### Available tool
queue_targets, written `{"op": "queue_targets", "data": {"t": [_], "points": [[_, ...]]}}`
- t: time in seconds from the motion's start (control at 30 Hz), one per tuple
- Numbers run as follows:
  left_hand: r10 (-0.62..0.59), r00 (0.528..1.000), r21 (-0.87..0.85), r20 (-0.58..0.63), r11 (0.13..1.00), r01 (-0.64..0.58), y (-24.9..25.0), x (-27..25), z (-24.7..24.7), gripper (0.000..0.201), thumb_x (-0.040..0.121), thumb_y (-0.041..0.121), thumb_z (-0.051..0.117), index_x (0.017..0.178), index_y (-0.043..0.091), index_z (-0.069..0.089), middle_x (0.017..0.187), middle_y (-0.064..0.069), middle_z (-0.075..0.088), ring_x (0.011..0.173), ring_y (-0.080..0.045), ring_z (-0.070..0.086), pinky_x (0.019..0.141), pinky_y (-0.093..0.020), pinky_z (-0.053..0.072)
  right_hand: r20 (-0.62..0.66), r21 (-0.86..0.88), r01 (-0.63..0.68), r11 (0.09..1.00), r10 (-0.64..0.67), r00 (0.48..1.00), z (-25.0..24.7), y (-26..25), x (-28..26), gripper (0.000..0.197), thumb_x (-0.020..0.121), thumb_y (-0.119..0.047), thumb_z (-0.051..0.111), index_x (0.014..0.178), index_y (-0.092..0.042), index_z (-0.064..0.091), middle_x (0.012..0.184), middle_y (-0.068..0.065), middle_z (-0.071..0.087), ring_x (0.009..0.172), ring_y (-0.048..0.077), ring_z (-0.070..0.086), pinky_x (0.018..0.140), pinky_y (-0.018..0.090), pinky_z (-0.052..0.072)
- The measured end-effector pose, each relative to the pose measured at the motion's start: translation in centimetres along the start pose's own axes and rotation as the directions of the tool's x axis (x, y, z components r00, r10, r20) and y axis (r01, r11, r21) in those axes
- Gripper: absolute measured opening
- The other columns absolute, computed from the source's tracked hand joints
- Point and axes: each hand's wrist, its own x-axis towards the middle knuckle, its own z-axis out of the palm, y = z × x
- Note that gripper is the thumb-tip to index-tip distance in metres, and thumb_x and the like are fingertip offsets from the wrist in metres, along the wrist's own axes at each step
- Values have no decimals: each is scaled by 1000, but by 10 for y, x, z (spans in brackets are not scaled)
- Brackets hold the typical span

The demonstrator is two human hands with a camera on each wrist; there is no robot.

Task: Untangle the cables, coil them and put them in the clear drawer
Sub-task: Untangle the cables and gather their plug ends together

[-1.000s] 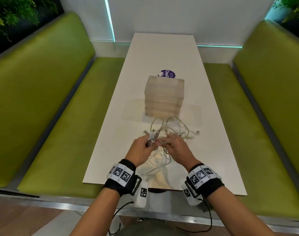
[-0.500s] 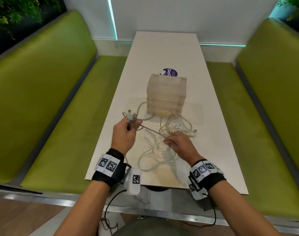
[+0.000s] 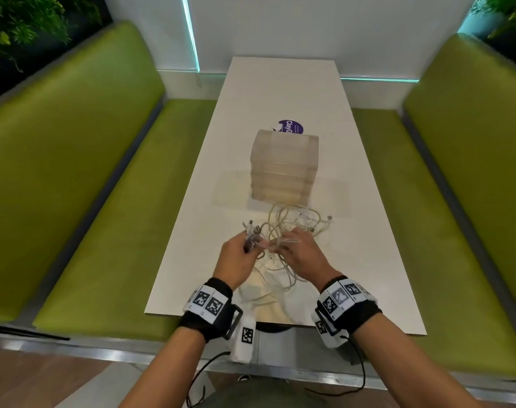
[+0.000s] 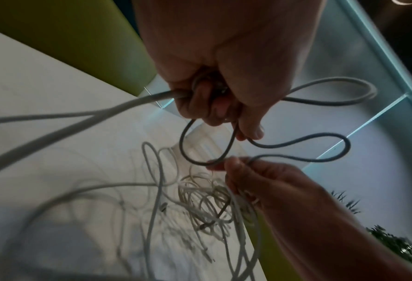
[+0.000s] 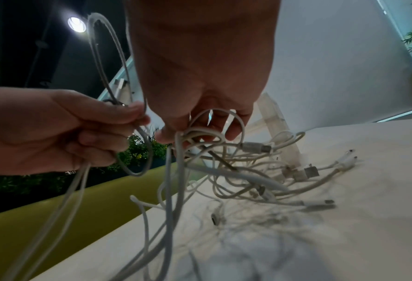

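Note:
A tangle of white cables (image 3: 292, 223) lies on the white table (image 3: 283, 92) just in front of the clear drawer unit (image 3: 283, 166). My left hand (image 3: 236, 256) grips a bunch of cable loops and plug ends (image 3: 252, 231) above the table; in the left wrist view its fingers (image 4: 209, 106) curl round grey cable loops (image 4: 296, 148). My right hand (image 3: 302, 254) pinches cable strands beside it; in the right wrist view its fingertips (image 5: 173, 133) hold white strands (image 5: 195, 133) rising from the cable tangle (image 5: 272, 180). The drawers look closed.
A purple round sticker (image 3: 290, 127) lies behind the drawer unit. Green benches (image 3: 74, 172) flank the table on both sides. Cable loops (image 3: 274, 278) trail toward the table's near edge. A white wall closes the far end.
My left hand has swung back from the left toward the right hand, carrying its cable loops. Both hands are again close together over the tangle.

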Motion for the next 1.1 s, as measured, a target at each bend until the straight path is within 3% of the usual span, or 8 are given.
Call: {"op": "queue_targets", "data": {"t": [0.1,0.27,0.43,0.5,0.57,0.73,0.9,1.1], "points": [[-1,999,-30,54,1000,3,-4,2,6,18,79,28,75,89,14,69,81,-12,70,72,-25,61,71,-29,48,24,-43,8,999,-7,1000,5,-2,0,24,87,-23,49,82,-13,71,80,5,67,83,29,55,76,45,46],[17,996,35,84,999,-20,-6,3,9,26,78,34,73,81,10,65,72,-5,66,71,-28,60,76,-46,50,-26,-51,81,995,-82,996,8,0,-3,9,86,-17,61,80,-13,68,69,6,61,65,23,49,62,35,41],[26,990,3,142,1000,-27,0,3,5,25,80,37,66,89,14,67,87,-7,71,86,-26,66,83,-46,52,51,-77,87,993,-84,995,7,2,5,25,93,-36,52,84,-19,68,79,-1,62,75,18,46,73,40,44],[32,997,-127,77,992,-22,6,3,-2,6,85,15,64,86,11,67,84,-5,70,82,-18,65,80,-38,53,71,-70,63,996,-58,996,5,6,4,23,91,-40,56,89,-23,71,83,-4,63,79,16,44,78,38,40],[39,999,-268,12,963,-34,15,3,-11,17,85,-4,61,80,12,65,75,4,67,73,-6,62,74,-23,50,46,-29,33,999,-32,998,6,14,-1,19,89,-37,58,91,-24,73,87,-5,65,85,21,51,80,38,38],[89,995,-358,-44,928,-99,25,-2,-24,7,87,-5,58,86,1,61,64,11,63,56,6,53,58,-7,40,-59,59,22,998,-18,998,3,15,-2,25,87,-38,55,92,-20,72,89,-4,64,86,20,55,77,38,43],[27,990,-377,-142,923,-79,17,-1,-36,4,89,0,58,89,2,61,56,15,54,48,4,44,51,-8,35,-14,254,-82,964,88,996,-5,10,-5,28,81,-14,72,107,-16,63,108,-4,45,86,8,52,73,11,42],[-40,974,-428,-221,902,-60,8,9,-57,20,89,7,61,75,21,62,62,2,35,53,-8,25,45,-16,24,27,256,-208,944,208,978,-12,21,-12,42,74,-23,79,109,-22,55,101,1,58,94,15,51,78,24,40]]}}
